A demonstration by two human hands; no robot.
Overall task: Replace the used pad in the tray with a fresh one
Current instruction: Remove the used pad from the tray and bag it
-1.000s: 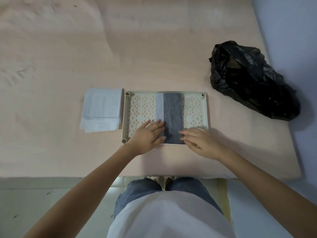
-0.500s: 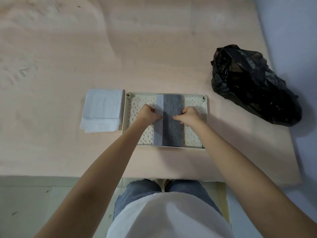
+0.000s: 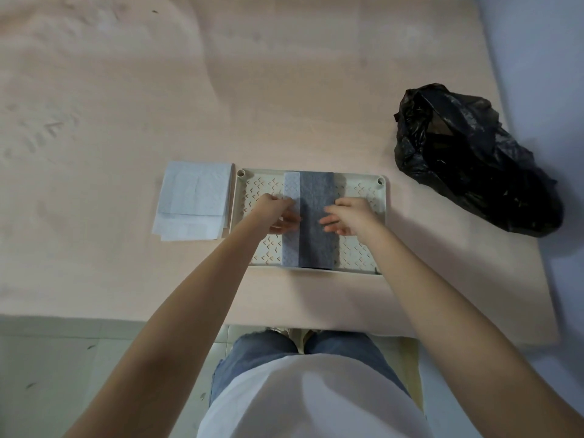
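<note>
The grey pad lies folded along the middle of the cream tray on the pink table. The left hand pinches its left edge, and the right hand touches its right edge with relaxed, nearly straight fingers. The stack of white pads lies just beside the tray, at nine o'clock. A black bag sits well apart at two o'clock.
</note>
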